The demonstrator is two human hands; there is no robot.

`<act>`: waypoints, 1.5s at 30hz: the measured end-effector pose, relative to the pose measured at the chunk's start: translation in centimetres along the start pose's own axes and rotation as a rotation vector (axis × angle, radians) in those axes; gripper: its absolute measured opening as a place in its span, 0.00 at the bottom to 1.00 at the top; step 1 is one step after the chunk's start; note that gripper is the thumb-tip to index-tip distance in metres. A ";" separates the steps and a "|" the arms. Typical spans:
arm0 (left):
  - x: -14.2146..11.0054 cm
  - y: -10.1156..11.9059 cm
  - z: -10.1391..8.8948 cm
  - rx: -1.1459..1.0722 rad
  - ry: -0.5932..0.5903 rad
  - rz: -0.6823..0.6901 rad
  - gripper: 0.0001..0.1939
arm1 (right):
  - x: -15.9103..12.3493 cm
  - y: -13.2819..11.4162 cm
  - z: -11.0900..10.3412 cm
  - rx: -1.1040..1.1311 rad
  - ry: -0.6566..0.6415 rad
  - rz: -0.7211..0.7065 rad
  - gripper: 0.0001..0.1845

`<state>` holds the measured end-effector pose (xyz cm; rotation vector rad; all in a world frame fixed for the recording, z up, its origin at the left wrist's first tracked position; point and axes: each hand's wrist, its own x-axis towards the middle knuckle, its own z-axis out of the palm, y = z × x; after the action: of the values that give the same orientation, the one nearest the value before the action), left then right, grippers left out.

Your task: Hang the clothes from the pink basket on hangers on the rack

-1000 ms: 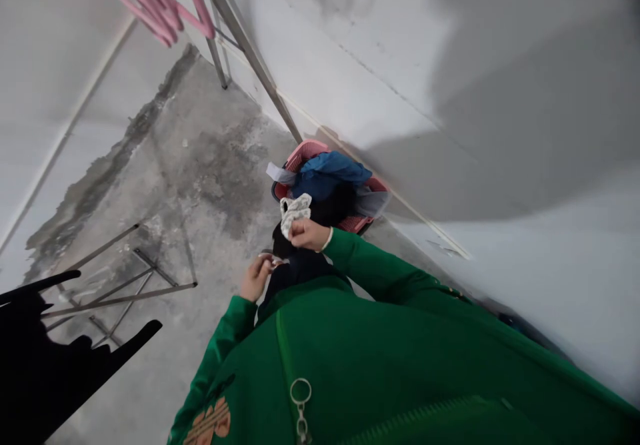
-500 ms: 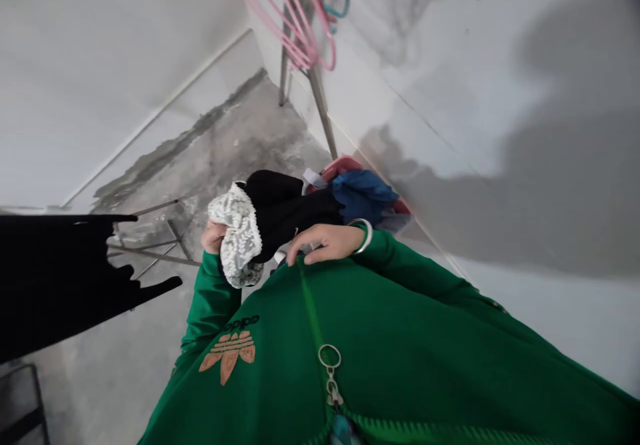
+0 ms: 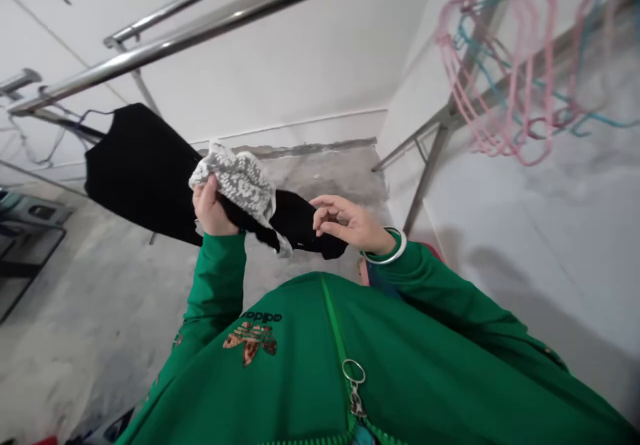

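Left hand (image 3: 209, 206): thumb and fingers closed on the lace-trimmed black garment (image 3: 237, 177), white lace bunched at the fingertips, black cloth trailing toward the right fingers. Right hand (image 3: 353, 223): fingers loosely curled, thumb apart, no grip visible; contact with the black cloth: can't tell. Pink basket (image 3: 433, 251) below and right of the right fingers, mostly behind the green sleeve (image 3: 417, 271); dark blue cloth (image 3: 381, 281) shows there, other contents hidden. Left of the left fingers, near: hanging black top (image 3: 143, 171) on a hanger. Metal rail (image 3: 200, 39) runs above both hands. Pink hangers (image 3: 520, 78) up and right. Concrete floor (image 3: 320, 170) beyond the fingers, ending at the wall (image 3: 325, 51).
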<state>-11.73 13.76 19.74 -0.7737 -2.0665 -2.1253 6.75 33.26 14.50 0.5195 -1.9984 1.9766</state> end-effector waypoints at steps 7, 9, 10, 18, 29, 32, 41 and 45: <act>-0.7 2.3 -0.1 -0.328 0.214 0.039 0.13 | 7.1 0.9 6.9 -0.267 0.080 -0.150 0.40; -1.0 2.6 -0.3 -0.344 0.186 0.015 0.13 | 8.9 2.0 8.6 -0.372 0.139 -0.196 0.46; -1.2 2.8 -0.4 -0.349 0.176 0.011 0.12 | 9.7 2.6 9.3 -0.412 0.172 -0.211 0.47; -3.2 3.8 -2.7 -0.371 0.163 0.013 0.10 | 13.0 6.8 11.8 -0.521 0.279 -0.194 0.30; -3.7 0.1 -12.3 0.051 -0.163 -0.239 0.23 | 15.3 2.2 6.1 -0.765 0.209 -0.273 0.15; -5.4 -1.9 -11.1 0.244 -0.261 -0.155 0.31 | 15.5 1.8 7.8 -0.766 0.164 -0.280 0.15; -4.3 -6.5 -5.8 0.783 -0.285 0.131 0.21 | 14.5 0.3 8.9 -0.869 0.121 -0.268 0.18; -1.4 -3.9 -9.2 0.913 -0.126 0.170 0.28 | 13.5 0.1 6.0 -1.065 0.158 -0.229 0.18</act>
<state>-14.77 4.92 15.99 -0.8718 -2.5349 -0.8667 -5.12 26.47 20.23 0.2760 -2.3614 0.6034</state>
